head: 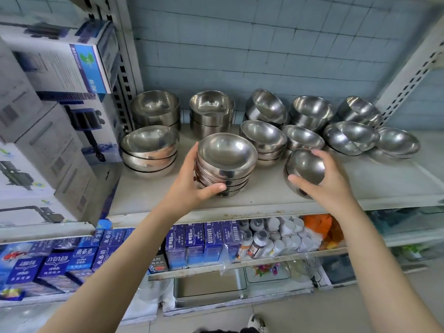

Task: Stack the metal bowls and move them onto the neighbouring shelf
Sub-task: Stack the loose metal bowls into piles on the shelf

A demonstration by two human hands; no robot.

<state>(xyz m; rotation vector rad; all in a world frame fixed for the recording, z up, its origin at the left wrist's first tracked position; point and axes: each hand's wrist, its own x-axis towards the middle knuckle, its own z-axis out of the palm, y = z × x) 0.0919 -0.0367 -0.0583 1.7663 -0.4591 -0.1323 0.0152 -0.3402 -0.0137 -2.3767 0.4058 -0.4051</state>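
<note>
- The left hand [189,186] is clamping its fingers round a shiny stack of metal bowls [225,162] on the shelf [264,203].
- The right hand [334,188] is cupping one tilted bowl [304,168] beside it.
- More bowl stacks [150,150] are crowding behind the fingers.

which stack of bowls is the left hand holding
The tallest stack, front centre of the shelf: the left hand wraps its side. The right hand holds a tilted bowl beside it.

Arms outstretched: my left hand [189,181] grips the bowl stack [225,153] (thumb in front), my right hand [326,186] cups one bowl [305,164].
</note>
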